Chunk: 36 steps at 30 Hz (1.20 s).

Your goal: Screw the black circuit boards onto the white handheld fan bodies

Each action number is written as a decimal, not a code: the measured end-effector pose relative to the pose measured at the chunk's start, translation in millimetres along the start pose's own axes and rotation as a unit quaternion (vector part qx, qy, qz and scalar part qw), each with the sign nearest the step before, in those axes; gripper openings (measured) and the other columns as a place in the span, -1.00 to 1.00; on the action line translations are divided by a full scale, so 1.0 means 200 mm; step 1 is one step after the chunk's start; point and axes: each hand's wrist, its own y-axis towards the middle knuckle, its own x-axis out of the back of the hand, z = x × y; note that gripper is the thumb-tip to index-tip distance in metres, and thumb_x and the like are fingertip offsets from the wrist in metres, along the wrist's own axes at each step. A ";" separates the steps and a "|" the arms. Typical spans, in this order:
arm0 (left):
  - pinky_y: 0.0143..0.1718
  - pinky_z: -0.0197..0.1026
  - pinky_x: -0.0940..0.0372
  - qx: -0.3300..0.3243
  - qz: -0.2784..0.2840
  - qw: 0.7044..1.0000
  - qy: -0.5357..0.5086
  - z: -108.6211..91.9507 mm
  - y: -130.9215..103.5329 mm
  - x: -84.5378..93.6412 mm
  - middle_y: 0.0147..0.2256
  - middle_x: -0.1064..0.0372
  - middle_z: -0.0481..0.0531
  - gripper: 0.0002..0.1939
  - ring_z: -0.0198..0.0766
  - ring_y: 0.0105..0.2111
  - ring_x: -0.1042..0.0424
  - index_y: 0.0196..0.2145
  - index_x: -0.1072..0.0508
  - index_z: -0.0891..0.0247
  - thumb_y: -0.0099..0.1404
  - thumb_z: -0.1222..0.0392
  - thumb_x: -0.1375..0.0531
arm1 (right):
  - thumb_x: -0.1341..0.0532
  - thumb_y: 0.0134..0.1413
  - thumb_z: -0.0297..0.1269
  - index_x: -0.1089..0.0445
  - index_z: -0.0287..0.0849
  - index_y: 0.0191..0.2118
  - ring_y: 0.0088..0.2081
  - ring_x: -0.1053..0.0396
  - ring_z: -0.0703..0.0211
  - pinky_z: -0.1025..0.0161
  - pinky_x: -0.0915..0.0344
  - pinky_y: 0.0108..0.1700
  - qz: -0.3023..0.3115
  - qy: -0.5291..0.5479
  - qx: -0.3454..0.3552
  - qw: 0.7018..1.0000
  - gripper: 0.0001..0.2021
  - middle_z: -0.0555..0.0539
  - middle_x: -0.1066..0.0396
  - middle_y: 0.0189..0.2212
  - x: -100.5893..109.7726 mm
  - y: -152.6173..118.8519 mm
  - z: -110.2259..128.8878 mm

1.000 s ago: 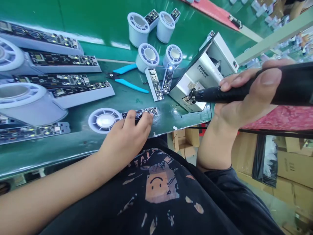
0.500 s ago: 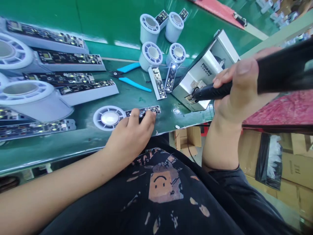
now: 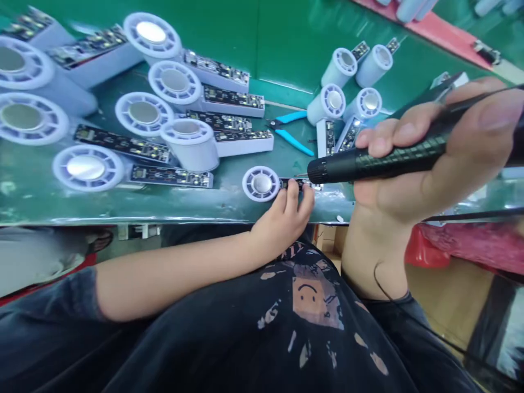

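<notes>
My right hand [image 3: 434, 147] is wrapped round a black electric screwdriver [image 3: 368, 164], whose thin tip points left over the circuit board of a white fan-like unit [image 3: 261, 184]. The unit lies at the bench's front edge. My left hand [image 3: 289, 218] rests on the board part of this unit, fingers curled onto it and pressing its sides. Just beyond sit blue-handled pliers [image 3: 292, 143], lying open on the green bench [image 3: 233, 204]. The tip's exact contact with the board cannot be made out.
Several similar white units [image 3: 88, 168] crowd the left of the bench, and several more [image 3: 327, 103] stand beyond the pliers. Behind my right hand a box-like device [image 3: 448, 82] is mostly hidden. A small white piece [image 3: 339, 219] lies near the front edge.
The screwdriver has left the box-like device and come over to the board under my left hand. The view has shifted left, showing more units there. My left hand stays on the unit.
</notes>
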 end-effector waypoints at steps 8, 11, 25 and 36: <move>-0.08 -0.02 -0.55 0.003 -0.023 0.999 0.022 -0.01 -0.01 0.00 0.06 -0.50 0.35 -0.63 0.18 -0.01 -0.57 0.06 -0.52 0.61 0.43 0.42 -0.05 | -0.43 0.02 -0.04 -0.33 -0.09 -0.42 -0.66 -0.24 0.32 0.23 -0.13 -0.62 0.064 -0.013 0.004 0.998 -0.68 0.14 -0.15 -0.64 -0.10 -0.03 -0.14; -0.12 -0.04 -0.56 -0.002 -0.038 0.999 0.034 0.00 -0.01 0.00 0.03 -0.52 0.32 -0.65 0.17 -0.05 -0.58 0.02 -0.55 0.60 0.41 0.42 -0.07 | -0.45 0.01 -0.11 -0.34 -0.11 -0.44 -0.67 -0.24 0.31 0.23 -0.13 -0.64 0.071 0.003 0.011 0.997 -0.70 0.14 -0.17 -0.63 -0.11 -0.04 -0.15; 0.03 0.04 -0.51 0.015 0.049 0.996 -0.069 -0.01 0.00 0.00 0.12 -0.43 0.47 -0.58 0.23 0.09 -0.49 0.15 -0.44 0.64 0.42 0.46 -0.01 | -0.44 -0.06 0.09 -0.27 -0.08 -0.51 -0.67 -0.17 0.36 0.24 -0.21 -0.59 0.082 -0.051 0.006 0.995 -0.56 0.16 -0.19 -0.67 -0.13 -0.06 -0.18; 0.15 0.22 -0.39 0.073 0.072 0.987 -0.121 -0.07 -0.03 -0.01 0.21 -0.31 0.54 -0.53 0.33 0.23 -0.34 0.21 -0.37 0.66 0.44 0.46 0.06 | -0.39 -0.19 -0.44 -0.34 0.04 -0.39 -0.31 -0.50 0.39 0.41 -0.57 -0.23 0.048 -0.077 -0.114 0.989 -0.72 0.26 -0.46 -0.47 -0.25 -0.09 -0.21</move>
